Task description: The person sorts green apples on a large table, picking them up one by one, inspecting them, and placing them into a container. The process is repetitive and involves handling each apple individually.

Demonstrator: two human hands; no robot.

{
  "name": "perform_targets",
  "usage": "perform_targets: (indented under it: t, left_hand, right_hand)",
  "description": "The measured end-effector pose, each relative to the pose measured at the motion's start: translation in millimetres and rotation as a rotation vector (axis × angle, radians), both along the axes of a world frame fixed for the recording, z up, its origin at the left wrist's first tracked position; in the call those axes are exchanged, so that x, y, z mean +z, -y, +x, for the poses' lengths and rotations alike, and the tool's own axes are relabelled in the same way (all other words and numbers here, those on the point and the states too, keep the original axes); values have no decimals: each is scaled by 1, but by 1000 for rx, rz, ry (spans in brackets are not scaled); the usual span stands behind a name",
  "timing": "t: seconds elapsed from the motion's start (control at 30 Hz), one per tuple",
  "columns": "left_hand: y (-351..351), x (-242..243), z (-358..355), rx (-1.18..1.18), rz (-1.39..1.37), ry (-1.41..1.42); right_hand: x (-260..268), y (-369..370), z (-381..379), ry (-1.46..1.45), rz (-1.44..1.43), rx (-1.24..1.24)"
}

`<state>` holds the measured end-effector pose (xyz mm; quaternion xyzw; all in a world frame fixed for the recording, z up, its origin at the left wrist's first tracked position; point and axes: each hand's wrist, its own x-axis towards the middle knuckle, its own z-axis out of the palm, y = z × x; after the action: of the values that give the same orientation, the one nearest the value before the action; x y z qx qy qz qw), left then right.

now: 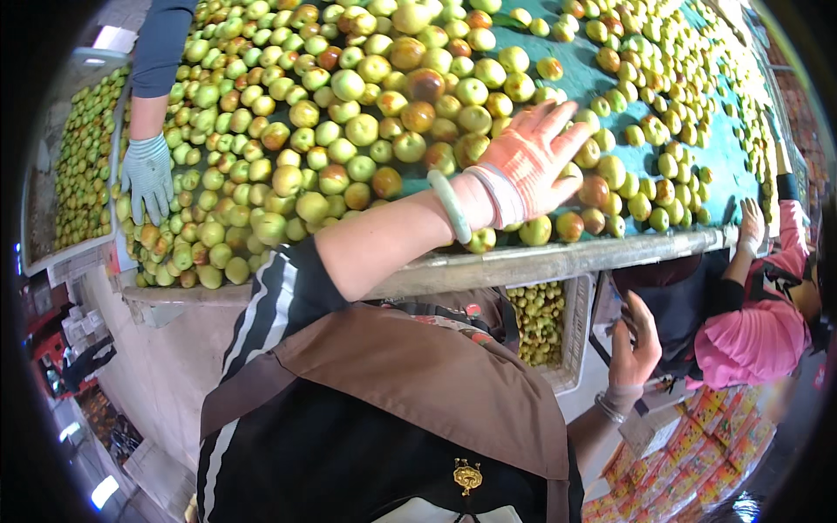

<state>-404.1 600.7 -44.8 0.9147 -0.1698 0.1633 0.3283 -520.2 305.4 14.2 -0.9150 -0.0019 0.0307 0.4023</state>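
My left hand (533, 157), in an orange-and-white glove with a pale green bangle at the wrist, reaches across to the right over the sorting table. Its palm faces down, fingers spread, on or just above green-and-brown jujubes (409, 147); the fruit under the palm is hidden. Jujubes crowd the left of the teal table surface (575, 85) and lie more thinly to the right. Away from the fruit, my right hand (634, 346) is raised beside my body, below the table's near edge. Its fingers curl loosely apart from the thumb, with nothing visible between them.
A wooden rail (523, 265) edges the table. Below it stands a white crate (579, 333) of jujubes; another crate (39, 252) is at left. A co-worker's gloved hand (149, 176) touches fruit. A person in pink (752, 340) works at right, near stacked printed cartons (693, 451).
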Motion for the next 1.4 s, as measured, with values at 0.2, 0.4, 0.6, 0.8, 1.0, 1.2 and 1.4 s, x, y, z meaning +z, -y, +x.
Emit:
perform_targets:
  t: [0.2, 0.4, 0.6, 0.8, 1.0, 1.2, 1.4]
  left_hand:
    - [-73, -12, -20, 25, 449, -101]
    - [-124, -12, -80, 86, 419, -186]
    - [-181, -5, -114, 297, 482, -434]
    - [-205, -16, -119, 431, 283, -349]
    - [-160, -2, -108, 858, -274, -94]
    - [-144, 6, -48, 446, 89, -194]
    - [-158, -20, -26, 418, 410, -272]
  right_hand:
    - [2, -131, 113, 211, 157, 439]
    - [-33, -263, 210, 375, -58, 982]
    - [-53, -325, 211, 330, -439, 1240]
    - [-67, -303, 252, -173, 240, 1120]
    - [-32, -237, 286, -361, 575, 715]
    - [-52, -182, 313, -145, 325, 543]
    - [-43, -175, 289, 527, -28, 354]
